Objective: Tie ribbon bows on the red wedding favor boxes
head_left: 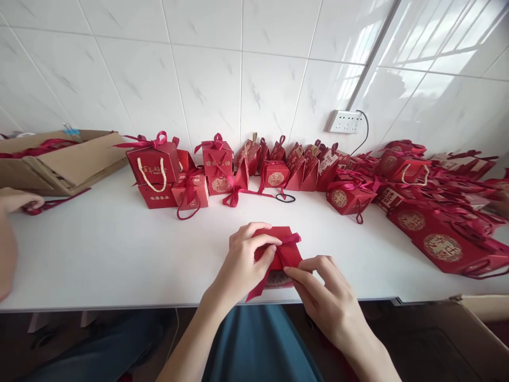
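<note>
A red gift box (273, 232) sits near the front edge of the white table, with a crimson ribbon (258, 288) crossing its top and one tail hanging down the front. My left hand (249, 253) is closed at the ribbon, thumb and forefinger pinched beside the bow. On the box's right side, my right hand (328, 286) is closed too, its thumb and forefinger pinching at the ribbon by the front top edge. Fingers cover part of the bow.
Finished-looking red boxes (153, 167) and bags line the wall side. Many more boxes (441, 246) are heaped at right. At left, another person's hand (19, 200) touches a ribbon beside a cardboard box (75, 164). A black loop (285, 201) lies centrally behind the box.
</note>
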A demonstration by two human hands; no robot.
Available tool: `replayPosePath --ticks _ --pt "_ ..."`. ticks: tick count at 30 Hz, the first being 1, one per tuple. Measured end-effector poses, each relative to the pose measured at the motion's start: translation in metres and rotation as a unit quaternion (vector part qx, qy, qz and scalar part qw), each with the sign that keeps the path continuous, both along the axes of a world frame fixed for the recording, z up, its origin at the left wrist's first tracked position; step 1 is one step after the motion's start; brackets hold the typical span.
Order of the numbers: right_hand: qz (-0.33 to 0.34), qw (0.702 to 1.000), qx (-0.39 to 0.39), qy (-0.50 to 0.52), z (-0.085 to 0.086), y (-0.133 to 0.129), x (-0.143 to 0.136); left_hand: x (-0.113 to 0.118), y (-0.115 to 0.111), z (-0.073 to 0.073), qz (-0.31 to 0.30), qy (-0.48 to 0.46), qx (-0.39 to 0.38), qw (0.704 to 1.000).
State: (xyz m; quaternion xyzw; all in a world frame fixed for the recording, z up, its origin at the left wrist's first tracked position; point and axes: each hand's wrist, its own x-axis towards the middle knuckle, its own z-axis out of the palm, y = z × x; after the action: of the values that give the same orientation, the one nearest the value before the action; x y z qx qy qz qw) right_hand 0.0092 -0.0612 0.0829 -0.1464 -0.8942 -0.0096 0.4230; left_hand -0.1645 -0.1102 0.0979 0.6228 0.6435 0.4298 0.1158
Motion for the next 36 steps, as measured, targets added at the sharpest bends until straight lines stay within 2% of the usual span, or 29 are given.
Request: replayPosePath --ticks 8,13,15,17,19,21,23,25,26,28,30,31,33,36 --pt "0.021 0.996 0.070 -0.057 -0.004 0.000 0.004 0.001 0.000 0.000 0.003 -0.045 -0.033 0.998" --pt "0.021 0.996 0.056 -0.067 -0.012 -0.004 0.005 0.000 -0.002 0.001 -0.032 -0.011 -0.045 0.998" --pt "0.043 0.997 0.030 -0.051 -0.013 -0.006 0.007 -0.001 -0.003 0.000 -0.040 0.006 -0.038 0.998" --pt "0.090 0.996 -0.017 0.010 -0.010 -0.005 0.010 -0.001 -0.004 -0.002 -0.051 0.020 -0.025 0.998" --pt "0.092 0.986 -0.101 0.100 -0.006 0.003 0.011 -0.001 -0.005 -0.005 -0.059 0.030 -0.012 0.998" --pt "0.009 0.964 -0.222 0.148 -0.002 0.016 0.009 -0.002 -0.007 -0.010 -0.067 0.040 -0.003 0.997" --pt "-0.079 0.924 -0.353 0.127 0.001 0.032 0.003 -0.003 -0.010 -0.015 -0.073 0.028 0.008 0.997" --pt "-0.091 0.883 -0.453 0.080 0.003 0.046 -0.006 -0.005 -0.011 -0.019 -0.065 -0.033 0.041 0.996" --pt "-0.080 0.868 -0.487 0.062 0.003 0.051 -0.010 -0.006 -0.011 -0.020 -0.037 -0.079 0.064 0.994" --pt "-0.055 0.848 -0.526 0.040 0.003 0.054 -0.018 -0.008 -0.010 -0.020 0.077 -0.174 0.082 0.978" --pt "-0.036 0.834 -0.549 0.041 0.002 0.053 -0.023 -0.009 -0.007 -0.015 0.186 -0.234 0.025 0.954" --pt "-0.026 0.827 -0.559 0.051 0.001 0.051 -0.025 -0.009 -0.006 -0.012 0.210 -0.247 -0.020 0.946" --pt "-0.007 0.812 -0.578 0.078 0.000 0.047 -0.027 -0.007 -0.004 -0.007 0.195 -0.257 -0.085 0.943" --pt "0.017 0.788 -0.603 0.122 -0.004 0.042 -0.030 -0.002 -0.002 -0.005 0.156 -0.284 -0.075 0.943"
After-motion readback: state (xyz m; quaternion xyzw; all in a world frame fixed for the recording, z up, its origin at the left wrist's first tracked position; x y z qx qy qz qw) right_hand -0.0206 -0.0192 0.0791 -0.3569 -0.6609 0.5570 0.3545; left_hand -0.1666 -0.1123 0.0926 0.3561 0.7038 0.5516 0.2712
